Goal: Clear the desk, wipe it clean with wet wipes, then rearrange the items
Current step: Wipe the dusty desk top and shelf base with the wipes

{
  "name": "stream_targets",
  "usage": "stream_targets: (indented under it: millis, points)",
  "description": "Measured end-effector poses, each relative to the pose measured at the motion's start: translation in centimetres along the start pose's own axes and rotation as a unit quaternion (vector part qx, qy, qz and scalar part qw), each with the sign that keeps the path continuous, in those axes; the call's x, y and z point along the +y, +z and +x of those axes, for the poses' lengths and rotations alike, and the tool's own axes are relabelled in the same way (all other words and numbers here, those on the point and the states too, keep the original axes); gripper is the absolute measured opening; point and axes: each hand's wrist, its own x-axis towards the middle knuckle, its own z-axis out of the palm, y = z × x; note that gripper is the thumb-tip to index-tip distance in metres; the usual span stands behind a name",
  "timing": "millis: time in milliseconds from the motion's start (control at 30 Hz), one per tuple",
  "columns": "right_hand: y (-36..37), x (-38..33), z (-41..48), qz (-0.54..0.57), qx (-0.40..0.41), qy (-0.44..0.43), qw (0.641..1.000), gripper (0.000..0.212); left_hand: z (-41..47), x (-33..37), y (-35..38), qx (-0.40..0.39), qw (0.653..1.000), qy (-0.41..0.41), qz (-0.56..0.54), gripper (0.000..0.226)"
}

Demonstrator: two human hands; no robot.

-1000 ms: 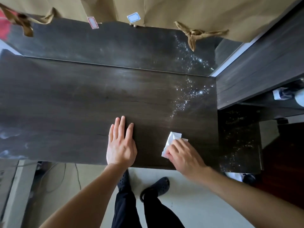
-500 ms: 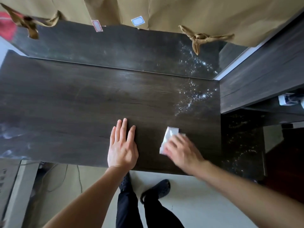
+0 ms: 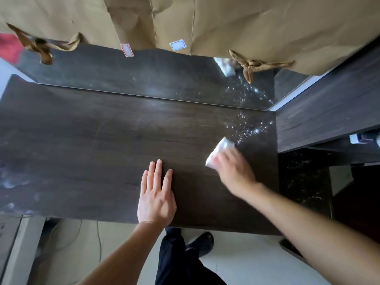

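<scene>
One wipe (image 3: 219,152), farther back now.

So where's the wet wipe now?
In the head view the wet wipe sits right of centre on the desk, under the right hand, beside the glinting specks.

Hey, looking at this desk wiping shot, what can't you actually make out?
Head view only:
- right hand: motion blur hides its grip on the wet wipe.
- wet wipe: lower part covered by that hand.
- small white item: cut off by the right edge.
- desk: left end runs past the frame edge.
</scene>
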Motion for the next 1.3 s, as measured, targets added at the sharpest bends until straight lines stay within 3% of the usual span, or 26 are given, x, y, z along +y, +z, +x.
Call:
stream_targets:
  millis: [100,167,233,300,333,367,500,567,633,733,800,900,1067,1200,1300]
  points:
    - [-0.4,4.6,5.4,-0.014,0.04,0.245,0.969,0.024,0.0,0.0,0.0,-0.006,1.0,0.001,0.001,0.05]
    - [-0.5,3.1,4.9,-0.017,0.049,0.289,0.956,0.015,0.1,-0.1,0.0,-0.012,1.0,0.005,0.002,0.05]
    - [-0.1,-0.4,1.4,-0.013,0.033,0.21,0.977,0.004,0.3,-0.2,0.0,-0.014,1.0,0.012,0.003,0.051]
    - [-0.3,-1.9,-2.4,0.021,-0.016,0.095,0.995,0.012,0.6,-0.2,-0.1,-0.02,0.999,0.024,-0.002,0.051]
    - [-0.6,-0.8,-3.2,0.037,-0.027,0.077,0.996,0.012,0.8,-0.2,-0.1,-0.024,0.999,0.031,-0.004,0.051]
    - [-0.7,1.1,-3.2,0.025,-0.006,0.087,0.996,0.007,1.1,-0.3,-0.1,-0.026,0.999,0.038,-0.004,0.052]
    - [-2.2,7.9,2.1,-0.039,0.036,0.302,0.952,0.014,2.4,-0.5,-0.4,-0.031,0.997,0.072,0.001,0.052]
    - [-2.4,7.5,3.8,-0.033,0.024,0.348,0.937,0.032,3.3,-0.5,-0.4,-0.033,0.996,0.087,0.003,0.052]
    - [-2.3,5.3,2.8,-0.018,0.032,0.337,0.941,0.049,4.1,-0.5,-0.5,-0.036,0.995,0.094,0.001,0.052]
    - [-1.5,2.7,-1.0,-0.034,0.018,0.275,0.961,0.058,4.8,-0.4,-0.6,-0.041,0.994,0.099,0.0,0.053]
    - [-1.6,4.2,-0.5,-0.061,0.035,0.25,0.966,0.058,5.0,-0.4,-0.6,-0.044,0.994,0.102,0.0,0.053]
    - [-1.7,8.2,3.8,-0.098,0.041,0.279,0.954,0.057,5.1,-0.4,-0.5,-0.044,0.994,0.104,-0.002,0.053]
    - [-1.8,8.1,5.6,-0.05,0.031,0.309,0.949,0.055,5.1,-0.5,-0.4,-0.043,0.993,0.108,-0.001,0.053]
    - [-2.4,4.7,0.1,-0.05,0.007,0.223,0.973,0.05,5.2,-0.5,-0.6,-0.055,0.992,0.11,-0.005,0.054]
    - [-3.1,7.1,1.1,-0.057,-0.004,0.203,0.978,0.041,5.2,-0.4,-0.6,-0.055,0.992,0.11,0.002,0.054]
